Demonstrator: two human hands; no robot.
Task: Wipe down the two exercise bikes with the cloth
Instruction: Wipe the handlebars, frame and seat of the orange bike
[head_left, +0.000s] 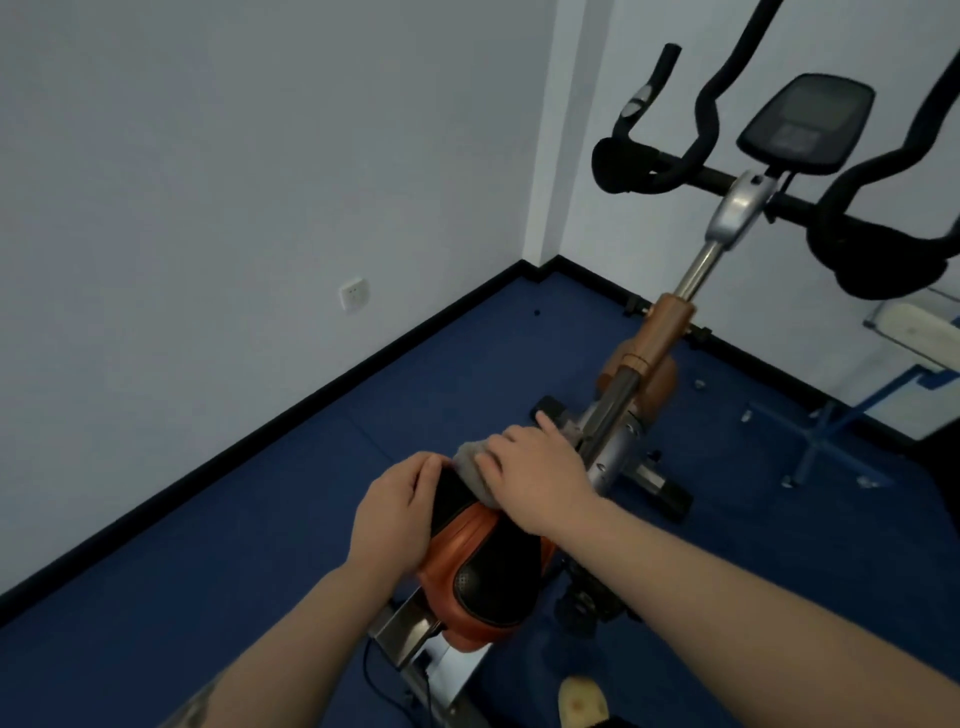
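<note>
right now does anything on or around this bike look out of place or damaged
Nothing looks damaged. The orange and black bike saddle sits level, with the left hand gripping its side and the right hand pressing the grey cloth on its nose. The black handlebars and dark console screen look intact.

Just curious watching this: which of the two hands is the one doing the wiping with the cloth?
The right hand: it presses the grey cloth onto the saddle's nose. The left hand only steadies the saddle's side.
</note>
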